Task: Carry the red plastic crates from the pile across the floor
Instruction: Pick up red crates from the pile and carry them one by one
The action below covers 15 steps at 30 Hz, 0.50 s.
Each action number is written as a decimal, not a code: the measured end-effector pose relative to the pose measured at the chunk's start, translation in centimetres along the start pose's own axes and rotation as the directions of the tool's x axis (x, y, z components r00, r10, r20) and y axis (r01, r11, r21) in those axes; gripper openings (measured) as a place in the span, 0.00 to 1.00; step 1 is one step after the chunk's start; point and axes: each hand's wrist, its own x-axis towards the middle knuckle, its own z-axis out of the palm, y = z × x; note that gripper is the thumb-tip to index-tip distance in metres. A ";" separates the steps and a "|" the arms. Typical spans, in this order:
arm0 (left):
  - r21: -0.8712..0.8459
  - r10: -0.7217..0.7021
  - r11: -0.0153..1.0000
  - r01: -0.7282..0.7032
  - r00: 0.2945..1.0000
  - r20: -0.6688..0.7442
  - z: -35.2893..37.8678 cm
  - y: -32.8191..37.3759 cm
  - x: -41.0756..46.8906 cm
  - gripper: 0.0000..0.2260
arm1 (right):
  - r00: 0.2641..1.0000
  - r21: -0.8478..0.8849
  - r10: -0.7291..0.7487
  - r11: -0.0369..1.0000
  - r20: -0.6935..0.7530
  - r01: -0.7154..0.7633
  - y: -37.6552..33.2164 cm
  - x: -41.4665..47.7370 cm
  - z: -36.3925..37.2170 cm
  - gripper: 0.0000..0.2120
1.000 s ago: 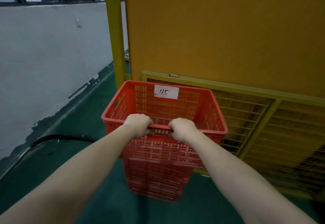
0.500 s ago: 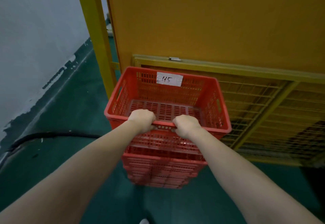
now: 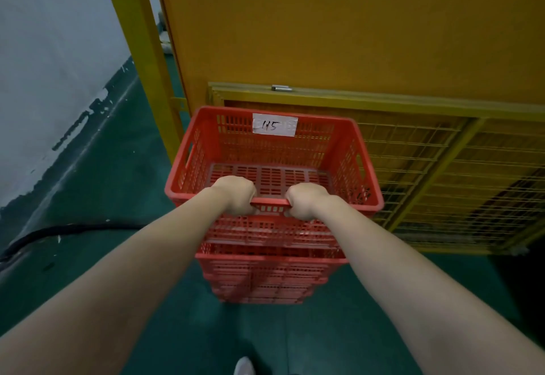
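Two hands hold the near rim of the top crate (image 3: pixel 318 144) in the head view. The left hand (image 3: pixel 236 195) and the right hand (image 3: pixel 306 200) sit close together at the middle of that rim, knuckles up and fingers curled over the edge, with a short stretch of bare rim between them.

The crate is bright red plastic and rectangular. Its walls are slotted lattice, its floor is a grid of slots, and each short side has an oblong handle hole. Straight across from the grip, a white paper label (image 3: pixel 275 126) is stuck to the inside of the far wall, with "115" handwritten on it.

Directly below the grip, the crate is nested into a stack of lower crates (image 3: pixel 265 277) of the same red lattice, whose rims show as stepped bands. Whether the bottom of the stack touches the green floor (image 3: pixel 103 183) cannot be told.

Beyond the grip stands an orange panel (image 3: pixel 324 26). A yellow wire-mesh frame (image 3: pixel 442 168) runs off to the right of the hands, just behind the crate. To the left of the grip a yellow post (image 3: pixel 138 50) rises. Farther left are a pale wall (image 3: pixel 44 50) with chipped paint at its base and a black hose (image 3: pixel 59 231) lying on the floor. Nearer than the grip, the pale tip of a shoe (image 3: pixel 244 366) shows at the bottom edge.
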 end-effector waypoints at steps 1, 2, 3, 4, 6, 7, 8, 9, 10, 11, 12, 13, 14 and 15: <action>0.000 0.000 1.000 0.000 1.000 0.002 0.1 0.2 -0.1 0.14 | 1.000 0.003 0.000 1.000 0.010 0.000 0.0 -0.2 0.0 0.11; -0.002 0.000 1.000 0.000 1.000 0.002 0.2 0.4 -0.3 0.14 | 1.000 0.006 0.000 1.000 0.019 0.000 0.1 -0.4 0.1 0.11; -0.006 -0.001 1.000 0.001 1.000 0.002 0.3 0.6 -0.3 0.14 | 1.000 0.010 0.000 1.000 0.025 0.000 0.1 -0.6 0.2 0.11; -0.010 0.001 1.000 -0.001 1.000 0.005 0.5 0.8 -0.5 0.14 | 1.000 0.012 0.000 1.000 0.031 0.000 0.1 -0.9 0.3 0.11; -0.010 0.013 1.000 -0.012 1.000 0.016 1.0 1.3 -0.6 0.14 | 0.999 0.002 0.001 1.000 0.044 -0.001 0.1 -1.4 0.7 0.11; -0.006 0.018 1.000 -0.018 1.000 0.020 1.3 1.5 -0.7 0.14 | 0.999 -0.007 0.002 1.000 0.050 -0.002 0.1 -1.6 1.0 0.12; 0.002 0.024 1.000 -0.024 0.999 0.023 1.5 1.6 -0.8 0.14 | 0.999 -0.013 0.003 1.000 0.050 -0.002 0.1 -1.9 1.2 0.12; 0.011 0.028 1.000 -0.028 0.999 0.024 1.6 1.7 -0.9 0.14 | 0.999 -0.014 0.002 1.000 0.049 -0.002 0.0 -2.1 1.4 0.13; 0.015 0.031 0.999 -0.032 0.999 0.026 1.6 1.8 -1.0 0.14 | 0.999 -0.010 0.002 1.000 0.048 -0.001 -0.1 -2.2 1.5 0.13; 0.016 0.033 0.999 -0.033 0.999 0.028 1.7 1.8 -1.1 0.15 | 0.999 -0.004 0.001 1.000 0.050 -0.001 -0.1 -2.4 1.6 0.12; 0.014 0.034 0.999 -0.034 0.999 0.030 1.7 1.8 -1.2 0.15 | 0.999 0.003 -0.002 1.000 0.053 0.002 -0.2 -2.4 1.5 0.12; 0.011 0.035 0.999 -0.036 0.999 0.031 1.7 1.8 -1.3 0.15 | 0.998 0.010 -0.006 1.000 0.058 0.006 -0.3 -2.5 1.5 0.12; 0.009 0.037 0.999 -0.037 0.999 0.028 1.8 1.8 -1.4 0.16 | 0.998 0.016 -0.011 1.000 0.063 0.010 -0.4 -2.6 1.5 0.12; 0.009 0.037 0.999 -0.037 0.999 0.023 1.9 1.8 -1.4 0.16 | 0.998 0.019 -0.014 1.000 0.065 0.013 -0.5 -2.7 1.5 0.12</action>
